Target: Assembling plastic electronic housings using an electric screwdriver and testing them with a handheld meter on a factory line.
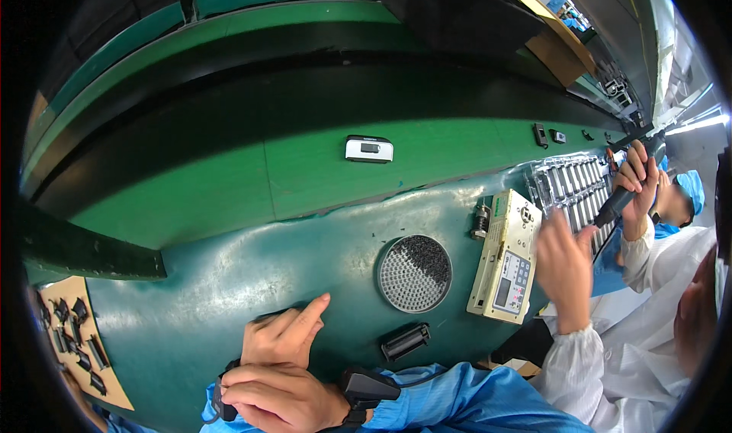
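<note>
My left hand (286, 338) is over the near side of the green bench mat, index finger stretched out and the other fingers partly bent, holding nothing I can see. Across its wrist lies my right hand (282, 399), its fingers curled over the black wrist strap (226, 391) there. Another black strap device (370, 387) sits on my right wrist, over the blue sleeve. To the right of my hands are a black rectangular housing (406, 342) and a round dish (402, 284) partly filled with small dark screws.
A beige control box (499, 258) stands right of the dish. At right, a co-worker in white sleeves holds a black electric screwdriver (616, 204) by a parts tray (560, 181). A white-and-black device (369, 149) lies on the green belt. Cardboard (114, 380) with black parts lies left.
</note>
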Demonstrator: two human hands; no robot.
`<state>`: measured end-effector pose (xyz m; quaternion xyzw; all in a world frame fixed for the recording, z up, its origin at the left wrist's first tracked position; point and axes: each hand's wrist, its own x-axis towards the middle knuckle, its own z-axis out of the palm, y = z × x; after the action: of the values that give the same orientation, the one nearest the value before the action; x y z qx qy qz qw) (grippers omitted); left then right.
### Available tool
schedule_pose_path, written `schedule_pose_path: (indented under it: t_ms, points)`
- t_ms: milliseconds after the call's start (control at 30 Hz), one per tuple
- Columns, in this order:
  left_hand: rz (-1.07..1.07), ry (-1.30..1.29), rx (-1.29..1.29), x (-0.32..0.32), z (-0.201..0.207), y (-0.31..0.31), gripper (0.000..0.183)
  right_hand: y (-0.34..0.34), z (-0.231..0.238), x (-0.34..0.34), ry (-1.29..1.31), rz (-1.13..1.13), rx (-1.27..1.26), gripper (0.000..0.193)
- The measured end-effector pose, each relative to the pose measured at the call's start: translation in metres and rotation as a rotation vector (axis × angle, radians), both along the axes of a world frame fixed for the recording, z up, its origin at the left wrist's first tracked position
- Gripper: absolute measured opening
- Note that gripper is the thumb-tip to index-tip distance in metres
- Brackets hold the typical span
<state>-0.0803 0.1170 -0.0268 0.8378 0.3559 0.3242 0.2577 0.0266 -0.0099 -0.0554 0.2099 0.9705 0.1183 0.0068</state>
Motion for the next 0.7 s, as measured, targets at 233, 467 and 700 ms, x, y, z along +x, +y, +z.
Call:
schedule_pose_path:
  t_ms: [233,467,700]
  points:
    - [0.043,0.048,0.006,-0.009,0.002,-0.012,0.050,0.131,0.093,0.264,0.048,-0.612,-0.121,0.007]
    - [-0.004,-0.003,-0.027,0.012,0.011,-0.013,0.045,0.020,0.046,0.008,0.041,-0.024,-0.007,0.008]
    - [0.009,-0.014,0.017,0.019,0.019,-0.020,0.044,0.015,0.037,0.021,-0.079,-0.061,0.194,0.009]
